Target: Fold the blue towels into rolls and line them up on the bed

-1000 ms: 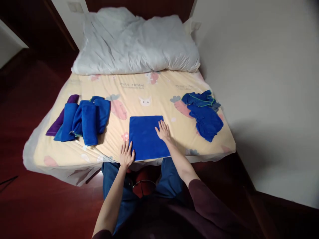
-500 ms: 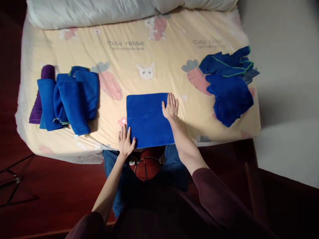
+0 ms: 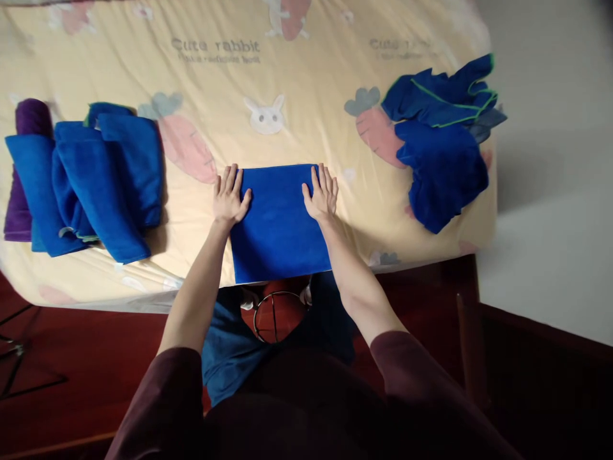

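A flat blue towel (image 3: 280,223), roughly square, lies on the bed right in front of me. My left hand (image 3: 230,198) rests on its far left corner, fingers pointing away and thumb spread over the cloth. On the far right corner lies my right hand (image 3: 322,195), palm down with the thumb apart from the fingers. Neither hand grips the fabric. The towel's near edge runs along the front edge of the bed.
Several rolled or folded blue towels (image 3: 90,172) lie at the left, with a purple one (image 3: 33,118) among them. Crumpled blue cloths (image 3: 440,166) are heaped at the right. The bed sheet (image 3: 297,83) has rabbit and carrot prints. A wall (image 3: 550,160) stands at the right.
My left hand has slid from the towel's near left corner up to its far left corner. My right hand stays on the far right corner. The view has shifted nearer to the bed.
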`<action>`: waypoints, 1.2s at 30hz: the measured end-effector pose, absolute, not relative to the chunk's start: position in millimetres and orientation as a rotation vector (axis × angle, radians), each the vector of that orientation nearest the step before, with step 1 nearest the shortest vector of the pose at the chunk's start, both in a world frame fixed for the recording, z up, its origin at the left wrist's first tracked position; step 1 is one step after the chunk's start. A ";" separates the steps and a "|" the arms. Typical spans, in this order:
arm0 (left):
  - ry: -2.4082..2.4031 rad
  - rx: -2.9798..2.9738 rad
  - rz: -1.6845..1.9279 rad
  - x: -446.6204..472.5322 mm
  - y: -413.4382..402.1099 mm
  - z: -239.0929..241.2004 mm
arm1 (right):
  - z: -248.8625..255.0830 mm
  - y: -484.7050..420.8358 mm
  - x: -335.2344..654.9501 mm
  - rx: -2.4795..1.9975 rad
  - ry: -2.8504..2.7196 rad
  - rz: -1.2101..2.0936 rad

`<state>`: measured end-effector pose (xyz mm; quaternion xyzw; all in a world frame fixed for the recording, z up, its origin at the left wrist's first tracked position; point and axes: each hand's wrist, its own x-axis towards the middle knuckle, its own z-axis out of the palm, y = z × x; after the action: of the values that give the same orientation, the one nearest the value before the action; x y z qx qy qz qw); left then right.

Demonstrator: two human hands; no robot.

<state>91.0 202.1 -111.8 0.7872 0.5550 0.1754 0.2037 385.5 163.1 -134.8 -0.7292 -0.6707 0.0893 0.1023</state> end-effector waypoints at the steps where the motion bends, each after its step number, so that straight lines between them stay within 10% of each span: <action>1: 1.560 2.194 0.494 89.8 202.8 -115.8 | -137.8 163.9 386.6 -2.149 -1.980 0.259; 36: 1.513 2.282 0.540 113.5 175.0 -91.3 | -120.1 169.2 403.1 -2.022 -1.953 0.329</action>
<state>113.5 175.0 -91.3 0.8051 0.5339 0.1905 0.1747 403.1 169.2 -120.1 -0.7057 -0.6817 0.1148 0.1552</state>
